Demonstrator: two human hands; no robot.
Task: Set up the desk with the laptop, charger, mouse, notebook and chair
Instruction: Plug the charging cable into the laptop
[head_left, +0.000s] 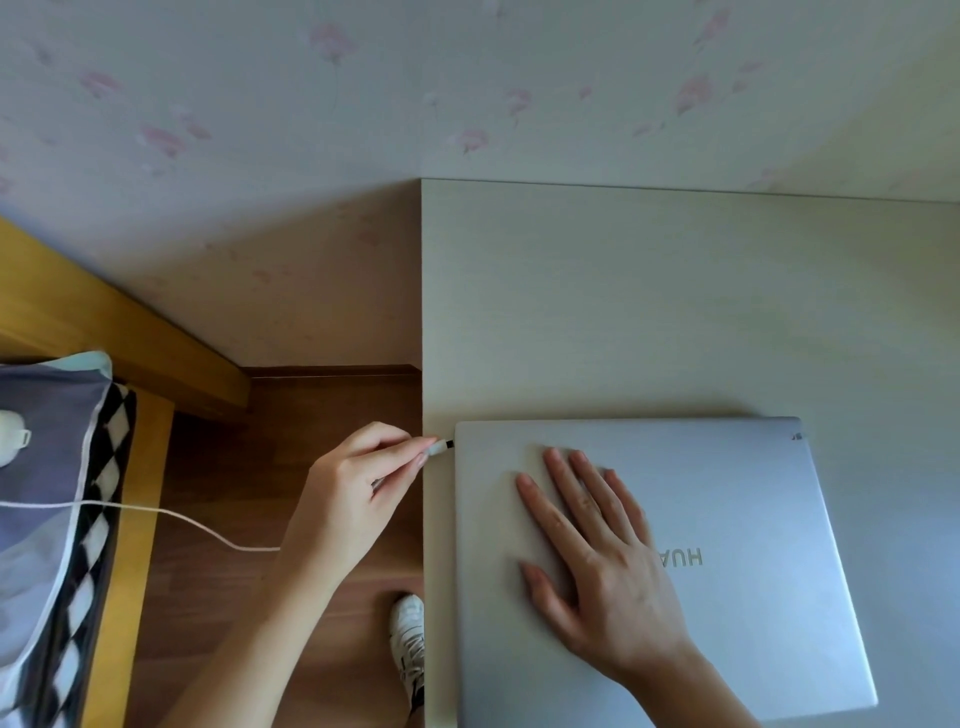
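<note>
One closed silver metal laptop (727, 519) lies flat on the pale wood-grain desk (623, 312), at the near left part of the desktop, its left edge just beside the desk's left edge. Its long axis runs near to far in the scene, slightly turned, and the lettering on the lid reads sideways along that same axis.

The right hand (597, 561) rests palm down on the lid, fingers spread and flat, gripping nothing, the fingertips pointing toward the far left corner of the laptop.

The left hand (358, 488) is off the desk's left side, over the brown wooden floor (218, 597). Its thumb and fingers are pinched on the white charger plug (441, 446), which has a dark tip. The plug lies left to right, tip pointing right at the laptop's left edge near the far corner; whether the tip is inside the port cannot be told. One thin white charger cable (171, 514) trails left from under that hand, sagging across to the patterned pillow (47, 493) on the yellow wooden bed frame (130, 545).

One white sneaker (410, 644) shows on the floor beside the desk edge.
</note>
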